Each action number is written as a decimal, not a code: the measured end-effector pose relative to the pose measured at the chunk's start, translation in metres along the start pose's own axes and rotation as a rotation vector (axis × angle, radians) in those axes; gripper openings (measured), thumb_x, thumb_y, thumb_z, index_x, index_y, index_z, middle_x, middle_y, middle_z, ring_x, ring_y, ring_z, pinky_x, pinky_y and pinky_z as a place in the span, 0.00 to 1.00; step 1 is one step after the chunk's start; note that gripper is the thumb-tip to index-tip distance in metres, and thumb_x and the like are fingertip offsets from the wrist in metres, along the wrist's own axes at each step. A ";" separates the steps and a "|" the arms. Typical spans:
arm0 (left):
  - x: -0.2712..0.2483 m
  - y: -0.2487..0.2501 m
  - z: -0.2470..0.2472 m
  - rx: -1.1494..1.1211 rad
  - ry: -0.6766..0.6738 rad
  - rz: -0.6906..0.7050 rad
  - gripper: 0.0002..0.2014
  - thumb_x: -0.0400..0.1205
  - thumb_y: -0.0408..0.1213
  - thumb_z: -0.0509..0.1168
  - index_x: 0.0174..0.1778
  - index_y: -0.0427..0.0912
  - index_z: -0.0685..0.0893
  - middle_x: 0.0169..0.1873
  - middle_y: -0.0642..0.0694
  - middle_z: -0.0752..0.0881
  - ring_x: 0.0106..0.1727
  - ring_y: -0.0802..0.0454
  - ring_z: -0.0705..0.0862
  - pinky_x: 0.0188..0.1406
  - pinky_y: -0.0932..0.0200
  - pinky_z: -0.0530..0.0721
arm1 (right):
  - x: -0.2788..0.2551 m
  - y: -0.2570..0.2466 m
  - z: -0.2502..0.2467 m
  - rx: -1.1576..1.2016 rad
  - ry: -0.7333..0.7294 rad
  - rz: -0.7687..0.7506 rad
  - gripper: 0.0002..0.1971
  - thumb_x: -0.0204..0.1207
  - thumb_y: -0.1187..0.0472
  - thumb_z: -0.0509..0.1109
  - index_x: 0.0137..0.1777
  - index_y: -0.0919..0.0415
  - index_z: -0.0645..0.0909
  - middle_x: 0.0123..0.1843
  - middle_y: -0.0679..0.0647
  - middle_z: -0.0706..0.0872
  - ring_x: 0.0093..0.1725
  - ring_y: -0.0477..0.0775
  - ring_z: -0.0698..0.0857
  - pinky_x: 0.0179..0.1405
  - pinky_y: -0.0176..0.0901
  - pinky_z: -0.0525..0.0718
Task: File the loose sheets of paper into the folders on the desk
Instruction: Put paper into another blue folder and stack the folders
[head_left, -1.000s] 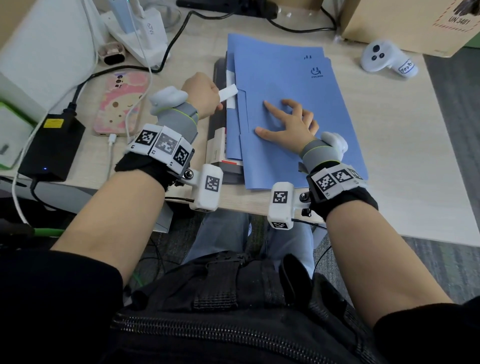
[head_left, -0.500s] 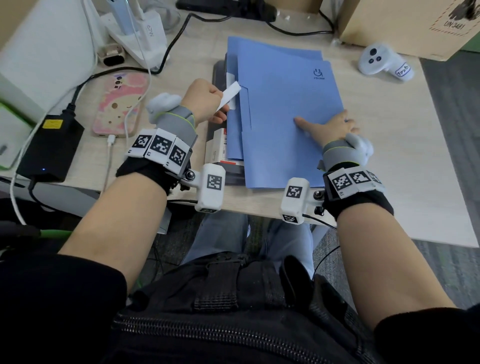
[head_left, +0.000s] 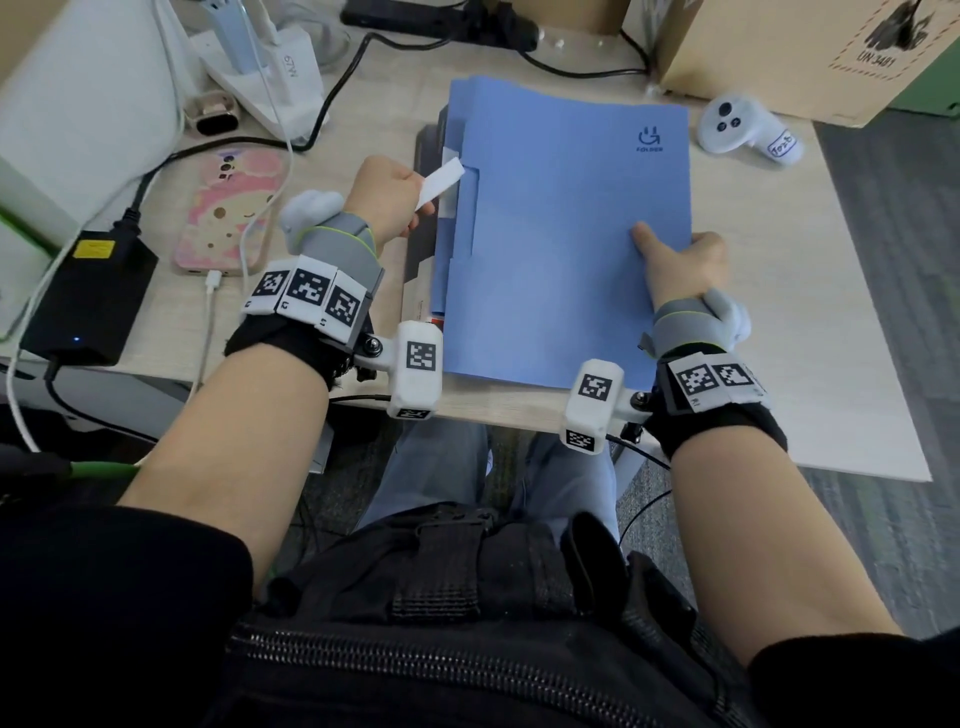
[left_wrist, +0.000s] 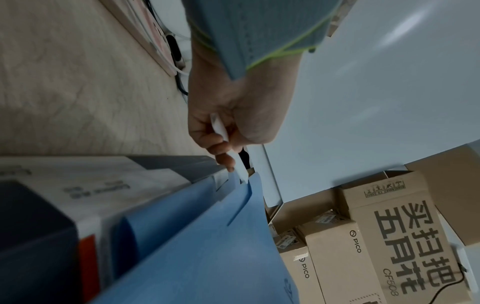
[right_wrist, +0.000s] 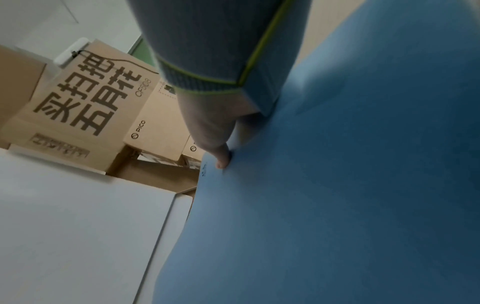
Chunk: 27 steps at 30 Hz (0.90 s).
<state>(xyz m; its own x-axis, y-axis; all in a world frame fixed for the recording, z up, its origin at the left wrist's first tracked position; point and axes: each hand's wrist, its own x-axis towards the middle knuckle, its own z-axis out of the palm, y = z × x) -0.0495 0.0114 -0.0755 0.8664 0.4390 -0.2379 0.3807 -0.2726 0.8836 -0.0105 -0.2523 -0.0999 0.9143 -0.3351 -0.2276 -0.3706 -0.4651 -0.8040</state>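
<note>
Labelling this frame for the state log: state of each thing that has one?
top blue folder: closed, flat on the stack
white paper strip: pinched in the left hand, tip at the folder's left edge
right hand: gripping the folder's right edge, thumb on top
pink phone: cable plugged in
black power brick: blue light on

The folder (head_left: 566, 249) is of matt blue card, smooth. The strip (head_left: 439, 183) is thin white paper. The desk (head_left: 779, 291) has a pale wood-grain finish, matt. The box (head_left: 779, 47) at 1 o'clock is brown cardboard. The controller (head_left: 748, 130) is smooth white plastic.
</note>
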 end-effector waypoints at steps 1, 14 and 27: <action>0.000 0.000 0.000 -0.001 0.012 0.011 0.14 0.84 0.29 0.50 0.51 0.34 0.81 0.27 0.47 0.78 0.14 0.60 0.68 0.17 0.68 0.66 | 0.000 0.000 -0.001 0.020 -0.023 0.009 0.26 0.65 0.38 0.70 0.55 0.54 0.73 0.54 0.52 0.86 0.51 0.61 0.86 0.48 0.60 0.87; -0.005 0.002 -0.004 -0.113 -0.048 -0.019 0.12 0.86 0.29 0.48 0.55 0.33 0.76 0.30 0.44 0.78 0.15 0.62 0.79 0.21 0.71 0.82 | 0.001 0.007 0.006 0.286 -0.052 -0.061 0.09 0.69 0.54 0.72 0.34 0.48 0.73 0.49 0.57 0.89 0.50 0.61 0.89 0.55 0.57 0.87; -0.007 0.002 0.001 -0.197 -0.224 -0.036 0.15 0.83 0.23 0.47 0.37 0.39 0.74 0.35 0.43 0.77 0.29 0.54 0.79 0.26 0.67 0.84 | 0.000 0.007 0.010 0.346 -0.061 -0.053 0.08 0.73 0.54 0.70 0.36 0.48 0.73 0.47 0.52 0.88 0.46 0.57 0.88 0.57 0.55 0.87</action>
<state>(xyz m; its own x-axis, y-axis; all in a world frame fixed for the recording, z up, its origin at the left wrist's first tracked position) -0.0542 0.0069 -0.0729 0.9117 0.2398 -0.3336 0.3609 -0.0793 0.9292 -0.0112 -0.2470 -0.1111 0.9426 -0.2634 -0.2051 -0.2552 -0.1722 -0.9514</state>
